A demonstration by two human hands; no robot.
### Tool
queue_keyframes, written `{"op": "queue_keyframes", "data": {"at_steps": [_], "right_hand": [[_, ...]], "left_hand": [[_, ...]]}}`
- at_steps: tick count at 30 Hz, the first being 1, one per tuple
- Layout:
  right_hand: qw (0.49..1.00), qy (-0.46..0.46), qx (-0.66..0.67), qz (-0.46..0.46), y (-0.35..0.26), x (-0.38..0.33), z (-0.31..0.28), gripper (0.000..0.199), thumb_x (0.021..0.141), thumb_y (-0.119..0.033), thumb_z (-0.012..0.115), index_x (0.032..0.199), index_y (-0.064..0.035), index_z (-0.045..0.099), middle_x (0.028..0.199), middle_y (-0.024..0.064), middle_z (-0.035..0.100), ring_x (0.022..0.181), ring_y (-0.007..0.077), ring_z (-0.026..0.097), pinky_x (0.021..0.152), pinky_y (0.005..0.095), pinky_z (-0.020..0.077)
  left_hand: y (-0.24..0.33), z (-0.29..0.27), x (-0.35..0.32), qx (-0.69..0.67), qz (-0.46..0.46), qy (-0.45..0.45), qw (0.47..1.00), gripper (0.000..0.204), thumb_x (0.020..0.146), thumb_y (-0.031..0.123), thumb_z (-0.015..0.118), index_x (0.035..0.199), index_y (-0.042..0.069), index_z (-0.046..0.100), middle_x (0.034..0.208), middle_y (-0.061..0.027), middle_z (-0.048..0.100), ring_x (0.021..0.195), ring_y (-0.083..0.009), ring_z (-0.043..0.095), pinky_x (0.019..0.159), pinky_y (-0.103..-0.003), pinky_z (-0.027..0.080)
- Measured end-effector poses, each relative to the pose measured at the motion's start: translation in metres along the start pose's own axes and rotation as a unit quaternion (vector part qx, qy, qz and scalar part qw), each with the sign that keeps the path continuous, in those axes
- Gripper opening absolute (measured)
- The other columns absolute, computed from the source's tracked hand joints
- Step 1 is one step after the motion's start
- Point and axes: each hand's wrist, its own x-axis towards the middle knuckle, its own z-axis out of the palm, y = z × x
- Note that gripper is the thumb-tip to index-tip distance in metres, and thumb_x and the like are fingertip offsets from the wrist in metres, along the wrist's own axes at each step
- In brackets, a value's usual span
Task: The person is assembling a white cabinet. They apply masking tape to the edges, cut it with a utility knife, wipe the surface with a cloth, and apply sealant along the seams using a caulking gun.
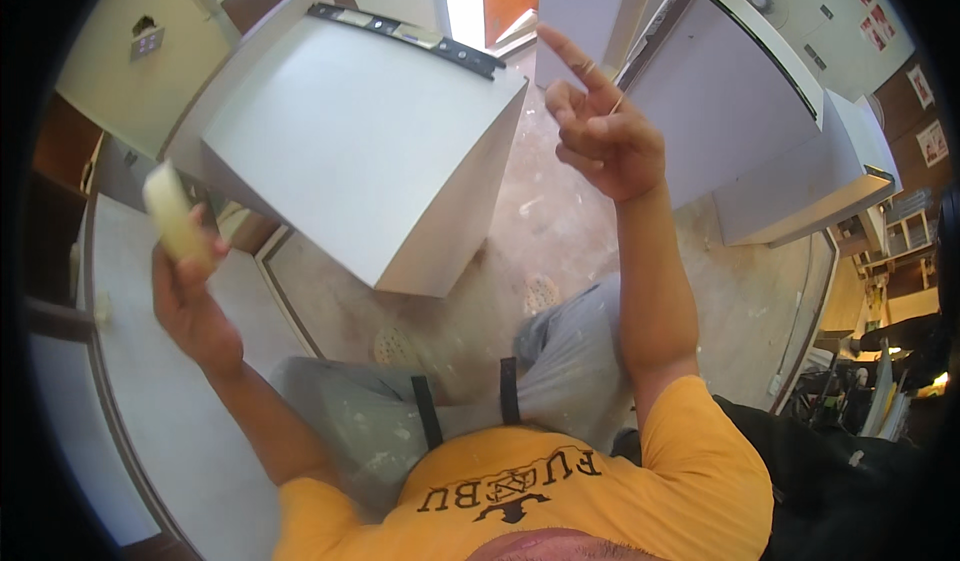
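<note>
My left hand [195, 306] is raised at the left, its fingers closed on a roll of pale yellow tape [172, 211], which is slightly blurred. My right hand [612, 141] is held up beyond the far right corner of a white box-shaped cabinet [340, 151]. Its index finger points out and the other fingers curl loosely; I see nothing held in it. Along the cabinet's far top edge lies a black metal drawer slide [405, 36] with pale patches on it. Neither hand touches the cabinet.
More pale cabinet boxes [725, 91] stand at the right, one with a dark strip along its edge. A white panel [170, 341] lies along my left side. Tools and clutter [870, 391] are at the far right. The floor [540, 211] is dusty.
</note>
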Motion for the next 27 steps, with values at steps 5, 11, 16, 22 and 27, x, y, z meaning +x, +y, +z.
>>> {"op": "queue_keyframes", "data": {"at_steps": [5, 11, 16, 22, 27], "right_hand": [[0.988, -0.010, 0.056, -0.141, -0.030, 0.005, 0.027, 0.073, 0.100, -0.001, 0.057, 0.169, 0.0002, 0.032, 0.104, 0.0081, 0.064, 0.055, 0.0062, 0.039, 0.055, 0.0244, 0.0430], [0.922, -0.146, 0.163, -0.318, -0.078, -0.007, 0.081, 0.072, 0.110, -0.008, 0.050, 0.173, -0.0073, 0.016, 0.104, 0.0007, 0.059, 0.059, 0.0066, 0.038, 0.059, 0.0240, 0.0416], [0.932, -0.152, 0.082, -0.318, -0.064, -0.014, 0.116, 0.069, 0.101, -0.006, 0.051, 0.167, -0.0024, 0.030, 0.095, 0.0063, 0.065, 0.051, 0.0089, 0.040, 0.048, 0.0260, 0.0395], [0.986, -0.125, 0.010, -0.106, -0.002, -0.009, 0.126, 0.088, 0.102, -0.009, 0.049, 0.172, 0.0043, -0.002, 0.056, 0.0075, 0.058, 0.034, 0.0130, 0.039, 0.037, 0.0269, 0.0354], [0.994, -0.102, 0.048, -0.008, 0.013, -0.016, 0.113, 0.085, 0.102, -0.015, 0.047, 0.174, 0.0012, 0.003, 0.058, 0.0131, 0.053, 0.040, 0.0148, 0.040, 0.043, 0.0289, 0.0387]], "left_hand": [[0.043, 0.066, 0.059, 0.197, 0.168, -0.235, 0.937, 0.031, 0.110, 0.021, 0.063, 0.126, -0.005, 0.071, 0.113, -0.0168, 0.073, 0.094, -0.0293, 0.072, 0.087, -0.040, 0.056], [0.049, 0.091, 0.065, 0.245, 0.149, -0.225, 0.931, 0.034, 0.104, 0.024, 0.075, 0.132, 0.005, 0.076, 0.115, -0.0094, 0.076, 0.098, -0.0257, 0.074, 0.086, -0.041, 0.061], [0.150, 0.089, 0.025, 0.119, 0.184, -0.180, 0.959, 0.045, 0.102, 0.031, 0.078, 0.144, 0.014, 0.072, 0.122, -0.0067, 0.074, 0.107, -0.0220, 0.072, 0.098, -0.038, 0.060], [0.174, 0.184, 0.010, -0.437, -0.094, -0.183, 0.876, 0.063, 0.102, 0.012, 0.078, 0.157, -0.003, 0.051, 0.130, -0.0140, 0.070, 0.120, -0.0208, 0.068, 0.108, -0.035, 0.055], [0.164, 0.198, 0.018, -0.466, -0.055, -0.193, 0.862, 0.051, 0.102, 0.011, 0.079, 0.144, -0.009, 0.057, 0.119, -0.0115, 0.072, 0.116, -0.0195, 0.071, 0.105, -0.032, 0.056]]}}
